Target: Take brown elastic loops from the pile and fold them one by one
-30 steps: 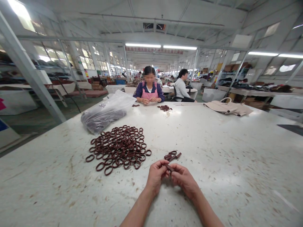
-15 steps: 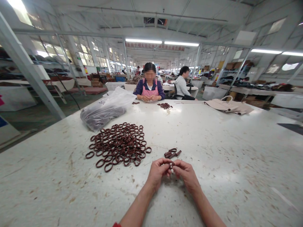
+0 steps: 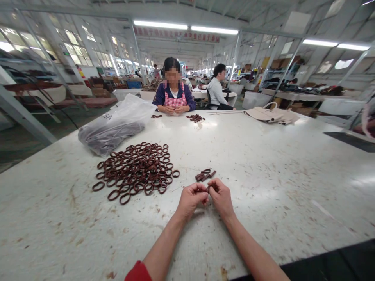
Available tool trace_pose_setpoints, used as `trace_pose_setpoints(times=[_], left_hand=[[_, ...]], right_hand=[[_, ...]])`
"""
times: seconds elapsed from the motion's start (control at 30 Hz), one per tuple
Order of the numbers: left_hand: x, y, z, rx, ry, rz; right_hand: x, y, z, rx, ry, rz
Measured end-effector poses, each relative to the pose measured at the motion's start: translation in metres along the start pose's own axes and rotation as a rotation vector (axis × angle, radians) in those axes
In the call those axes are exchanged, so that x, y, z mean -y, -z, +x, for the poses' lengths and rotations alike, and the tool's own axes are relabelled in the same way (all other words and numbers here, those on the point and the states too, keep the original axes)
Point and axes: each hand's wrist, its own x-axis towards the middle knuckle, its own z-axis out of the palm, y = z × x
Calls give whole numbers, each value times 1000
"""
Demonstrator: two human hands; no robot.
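Pinched between both hands just below frame centre: a small dark brown loop [image 3: 208, 189], mostly hidden by fingertips. Left hand [image 3: 191, 199] and right hand [image 3: 221, 196] both curled nearly closed on it, thumbs meeting forefingers. Probably light, soft and bendy, easily squashed flat; best gripped at its 2 ends. Long axis seemingly left-right across the frame, though hard to tell. Just above, a few flattened pieces [image 3: 205, 175]; to the left, a heap of round loops [image 3: 134, 168] on the white surface [image 3: 263, 164].

two bare forearms, bare hands, red sleeve edge [image 3: 138, 272] at the left elbow
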Motion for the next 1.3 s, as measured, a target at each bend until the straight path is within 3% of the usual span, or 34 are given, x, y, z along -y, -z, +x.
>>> trace_pose_setpoints(times=[0.17,0.33,0.4,0.47,0.57,0.63,0.7,0.87,1.03,1.17,1.3], left_hand=[[2,2,3,-144,-93,211],[0,7,-2,-352,-331,670],[-4,13,-1,-412,-373,698],[-10,23,3,-487,-382,545],[-20,45,12,-653,-391,79],[-26,58,16,-718,-415,-161],[-30,65,16,-742,-449,-225],[-29,57,10,-715,-493,-26],[-15,41,11,-538,-359,184],[-6,32,7,-385,-308,403],[-3,26,2,-273,-367,563]], right_hand=[[6,-3,-2,60,87,-25],[17,-6,-11,171,160,35],[18,-4,-13,216,206,51],[15,-1,-12,137,182,61],[5,3,-6,-32,67,43],[-3,4,0,-65,28,-7],[-10,2,6,-65,45,-95],[-19,-9,24,-13,206,-468],[-21,-12,32,49,231,-746],[-16,-14,25,78,259,-692],[-11,-16,12,179,278,-424]])
